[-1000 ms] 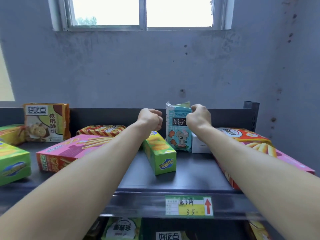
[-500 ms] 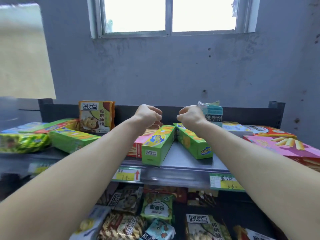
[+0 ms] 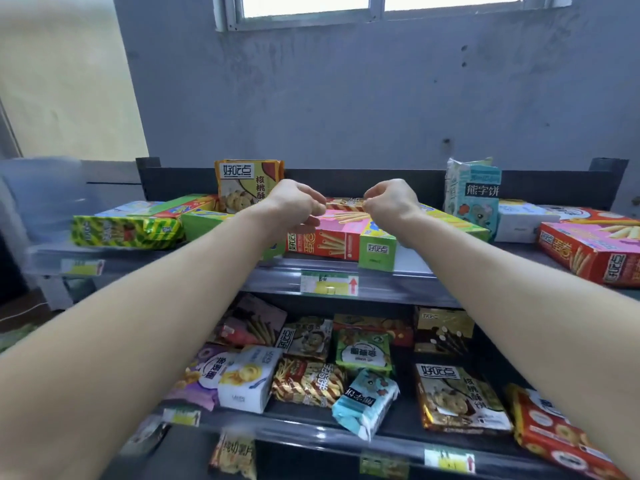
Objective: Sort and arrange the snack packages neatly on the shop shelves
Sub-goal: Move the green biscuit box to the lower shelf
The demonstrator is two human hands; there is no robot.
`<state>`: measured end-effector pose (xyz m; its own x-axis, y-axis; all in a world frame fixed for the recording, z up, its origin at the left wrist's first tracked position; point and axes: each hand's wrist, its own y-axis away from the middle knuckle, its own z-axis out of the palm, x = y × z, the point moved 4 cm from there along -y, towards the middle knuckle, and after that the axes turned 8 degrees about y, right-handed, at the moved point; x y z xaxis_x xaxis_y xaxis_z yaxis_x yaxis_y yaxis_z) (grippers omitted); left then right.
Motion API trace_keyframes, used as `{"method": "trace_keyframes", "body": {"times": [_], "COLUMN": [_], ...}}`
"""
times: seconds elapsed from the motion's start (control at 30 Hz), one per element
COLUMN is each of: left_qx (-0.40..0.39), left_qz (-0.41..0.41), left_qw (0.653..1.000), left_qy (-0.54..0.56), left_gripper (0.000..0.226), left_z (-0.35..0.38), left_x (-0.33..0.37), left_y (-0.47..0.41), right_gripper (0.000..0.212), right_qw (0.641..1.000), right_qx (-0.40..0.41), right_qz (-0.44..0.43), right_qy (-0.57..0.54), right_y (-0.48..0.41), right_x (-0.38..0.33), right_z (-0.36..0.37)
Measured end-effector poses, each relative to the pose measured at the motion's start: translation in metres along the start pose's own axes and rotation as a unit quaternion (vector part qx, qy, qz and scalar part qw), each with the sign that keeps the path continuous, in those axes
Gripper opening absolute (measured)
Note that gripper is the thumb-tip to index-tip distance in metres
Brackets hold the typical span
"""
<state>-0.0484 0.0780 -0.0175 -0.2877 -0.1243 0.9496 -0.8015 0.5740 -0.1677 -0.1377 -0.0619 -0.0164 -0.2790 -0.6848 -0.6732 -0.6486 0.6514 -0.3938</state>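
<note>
My left hand [image 3: 298,206] and my right hand [image 3: 390,201] reach over the top shelf [image 3: 408,284], close together. Between their fingertips lies a red-and-yellow striped snack packet [image 3: 346,203], behind a flat pink stick-biscuit box [image 3: 329,237]. Each hand pinches one end of the packet. A green box [image 3: 377,250] lies at the shelf's front under my right wrist. A light blue bear-biscuit bag [image 3: 472,197] stands upright at the back right. A walnut-cookie bag [image 3: 239,183] stands upright at the back left.
More green boxes [image 3: 199,221] and a green-yellow striped pack [image 3: 124,231] lie at the left. A white box [image 3: 519,227] and a large pink-red box [image 3: 595,249] lie at the right. The lower shelf [image 3: 311,429] holds several jumbled bags. A grey wall rises behind.
My view has swung left and down, so the lower shelf now shows. My right hand let go of the blue bag; both hands moved left to the striped packet.
</note>
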Motion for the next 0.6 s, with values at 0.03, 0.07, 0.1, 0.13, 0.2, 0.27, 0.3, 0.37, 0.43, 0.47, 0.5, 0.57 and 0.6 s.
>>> {"method": "trace_keyframes", "body": {"times": [0.03, 0.07, 0.1, 0.13, 0.2, 0.27, 0.3, 0.37, 0.43, 0.47, 0.5, 0.57, 0.6], "left_qx": [0.005, 0.011, 0.018, 0.026, 0.042, 0.062, 0.073, 0.098, 0.125, 0.139, 0.153, 0.171, 0.173], "left_qz": [-0.001, -0.002, -0.002, -0.005, -0.013, -0.021, -0.025, -0.034, -0.045, -0.05, -0.053, -0.057, -0.059], "left_qw": [1.0, 1.0, 1.0, 1.0, 0.999, 0.998, 0.997, 0.995, 0.991, 0.989, 0.987, 0.984, 0.983], "left_qy": [0.001, 0.001, 0.001, 0.002, 0.0, -0.003, 0.0, 0.008, 0.016, 0.019, 0.019, 0.016, 0.016], "left_gripper": [0.012, 0.013, 0.014, 0.014, 0.014, 0.014, 0.015, 0.016, 0.018, 0.018, 0.018, 0.017, 0.014], "left_z": [-0.011, -0.021, -0.032, -0.043, -0.064, -0.085, -0.095, -0.113, -0.127, -0.132, -0.136, -0.138, -0.136], "left_x": [-0.003, -0.007, -0.01, -0.015, -0.023, -0.032, -0.035, -0.041, -0.046, -0.047, -0.048, -0.048, -0.048], "left_y": [0.005, 0.01, 0.015, 0.021, 0.032, 0.043, 0.048, 0.057, 0.063, 0.065, 0.066, 0.067, 0.066], "right_gripper": [0.024, 0.023, 0.023, 0.022, 0.021, 0.021, 0.022, 0.023, 0.023, 0.023, 0.023, 0.023, 0.024], "right_qw": [1.0, 1.0, 0.999, 0.999, 0.997, 0.995, 0.994, 0.993, 0.992, 0.991, 0.991, 0.99, 0.989], "right_qx": [0.002, 0.0, -0.004, -0.011, -0.027, -0.047, -0.058, -0.077, -0.093, -0.102, -0.11, -0.125, -0.135], "right_qz": [-0.012, -0.024, -0.036, -0.046, -0.066, -0.081, -0.085, -0.088, -0.087, -0.084, -0.078, -0.063, -0.054], "right_qy": [-0.009, -0.014, -0.016, -0.016, -0.019, -0.029, -0.033, -0.03, -0.018, -0.013, -0.009, 0.002, 0.008], "right_y": [0.005, 0.01, 0.016, 0.022, 0.034, 0.044, 0.048, 0.053, 0.054, 0.053, 0.052, 0.046, 0.043], "right_x": [-0.01, -0.019, -0.029, -0.039, -0.056, -0.069, -0.075, -0.083, -0.089, -0.091, -0.091, -0.09, -0.088], "right_z": [0.007, 0.014, 0.022, 0.031, 0.048, 0.063, 0.069, 0.079, 0.085, 0.087, 0.089, 0.093, 0.095]}}
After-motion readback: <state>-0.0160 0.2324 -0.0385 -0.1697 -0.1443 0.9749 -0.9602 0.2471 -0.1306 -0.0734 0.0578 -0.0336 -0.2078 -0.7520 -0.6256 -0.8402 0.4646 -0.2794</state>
